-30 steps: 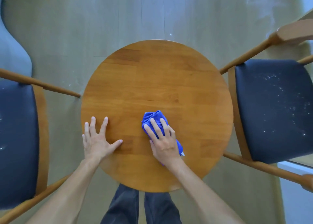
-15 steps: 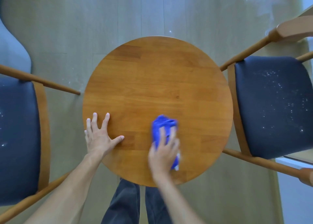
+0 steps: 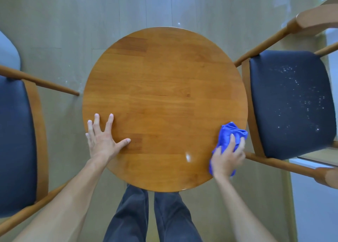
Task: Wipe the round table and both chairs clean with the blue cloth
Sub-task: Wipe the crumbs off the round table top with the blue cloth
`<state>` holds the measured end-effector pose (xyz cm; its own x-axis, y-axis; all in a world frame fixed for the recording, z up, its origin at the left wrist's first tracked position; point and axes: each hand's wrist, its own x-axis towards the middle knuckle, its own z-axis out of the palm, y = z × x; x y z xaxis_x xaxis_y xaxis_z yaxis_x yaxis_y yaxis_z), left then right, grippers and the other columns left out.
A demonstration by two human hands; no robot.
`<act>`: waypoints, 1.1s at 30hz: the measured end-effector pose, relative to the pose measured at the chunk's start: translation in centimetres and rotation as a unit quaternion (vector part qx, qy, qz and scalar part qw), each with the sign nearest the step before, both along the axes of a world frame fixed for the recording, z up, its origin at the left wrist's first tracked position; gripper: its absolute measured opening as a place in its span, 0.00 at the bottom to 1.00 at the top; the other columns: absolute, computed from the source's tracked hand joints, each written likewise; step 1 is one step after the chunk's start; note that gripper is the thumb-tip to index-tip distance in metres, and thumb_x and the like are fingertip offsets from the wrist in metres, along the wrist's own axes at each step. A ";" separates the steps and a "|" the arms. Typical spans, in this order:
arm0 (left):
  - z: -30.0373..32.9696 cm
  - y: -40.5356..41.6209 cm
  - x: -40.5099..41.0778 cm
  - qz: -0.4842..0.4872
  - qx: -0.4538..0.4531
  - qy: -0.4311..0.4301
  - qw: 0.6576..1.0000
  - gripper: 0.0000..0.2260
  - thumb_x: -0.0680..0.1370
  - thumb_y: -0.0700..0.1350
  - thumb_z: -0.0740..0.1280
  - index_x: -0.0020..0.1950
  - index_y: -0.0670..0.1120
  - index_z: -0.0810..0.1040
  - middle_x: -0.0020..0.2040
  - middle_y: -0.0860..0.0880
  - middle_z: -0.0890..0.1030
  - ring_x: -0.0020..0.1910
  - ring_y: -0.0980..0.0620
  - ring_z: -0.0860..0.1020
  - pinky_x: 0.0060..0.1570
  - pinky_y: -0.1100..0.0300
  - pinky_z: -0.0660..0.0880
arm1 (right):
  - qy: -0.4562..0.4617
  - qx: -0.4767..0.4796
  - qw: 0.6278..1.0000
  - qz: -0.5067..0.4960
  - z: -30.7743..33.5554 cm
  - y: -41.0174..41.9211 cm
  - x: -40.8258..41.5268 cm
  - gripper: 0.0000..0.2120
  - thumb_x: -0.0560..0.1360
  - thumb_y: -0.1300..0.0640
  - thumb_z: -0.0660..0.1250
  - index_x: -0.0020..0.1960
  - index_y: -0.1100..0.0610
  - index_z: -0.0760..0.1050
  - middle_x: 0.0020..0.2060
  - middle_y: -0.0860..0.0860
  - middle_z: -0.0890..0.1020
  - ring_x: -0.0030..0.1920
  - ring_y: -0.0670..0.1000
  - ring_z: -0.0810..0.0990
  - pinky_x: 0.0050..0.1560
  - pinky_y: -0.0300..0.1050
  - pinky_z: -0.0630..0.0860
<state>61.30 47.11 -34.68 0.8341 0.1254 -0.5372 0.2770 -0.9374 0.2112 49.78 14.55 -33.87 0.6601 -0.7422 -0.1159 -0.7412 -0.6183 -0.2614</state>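
While we look straight down in the head view, our left hand (image 3: 103,138) lies flat with fingers spread on the near-left part of the round wooden table (image 3: 164,88). Our right hand (image 3: 227,158) presses the bunched blue cloth (image 3: 229,133) at the table's near-right edge, fingers curled over it. White specks dot the dark seat of the right chair (image 3: 290,102); the left chair (image 3: 16,141) stands opposite.
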 end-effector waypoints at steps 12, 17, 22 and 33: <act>-0.1 0.2 -0.2 0.004 -0.009 -0.017 1.000 0.46 0.66 0.63 0.74 0.78 0.58 0.54 0.79 0.48 0.44 0.78 0.44 0.41 0.74 0.41 0.48 | -0.046 0.048 0.855 0.515 -0.7 6.1 1.7 0.22 0.67 0.65 0.66 0.60 0.53 0.80 0.66 0.57 0.75 0.54 0.63 0.79 0.45 0.51 0.77; 0.1 -0.1 0.1 0.000 -0.007 -0.002 1.000 0.46 0.67 0.62 0.74 0.78 0.58 0.51 0.79 0.47 0.42 0.77 0.43 0.39 0.75 0.41 0.46 | 0.008 -0.009 0.990 0.144 -0.8 -7.3 6.8 0.27 0.73 0.64 0.66 0.71 0.59 0.67 0.74 0.61 0.60 0.64 0.68 0.68 0.64 0.58 0.66; -0.4 0.0 0.0 -0.019 0.008 0.007 1.000 0.47 0.69 0.63 0.72 0.79 0.57 0.48 0.79 0.46 0.39 0.77 0.42 0.38 0.74 0.40 0.46 | 0.007 -0.005 0.994 -0.110 -1.7 -4.0 15.0 0.28 0.77 0.61 0.60 0.75 0.54 0.58 0.77 0.57 0.51 0.69 0.63 0.62 0.68 0.52 0.59; 0.4 -0.2 0.3 -0.007 -0.009 0.005 1.000 0.47 0.68 0.60 0.74 0.79 0.57 0.51 0.79 0.46 0.41 0.77 0.42 0.39 0.74 0.41 0.49 | 0.040 0.024 0.772 0.633 -1.7 15.9 21.6 0.29 0.77 0.60 0.56 0.76 0.45 0.58 0.78 0.50 0.50 0.74 0.58 0.58 0.67 0.49 0.62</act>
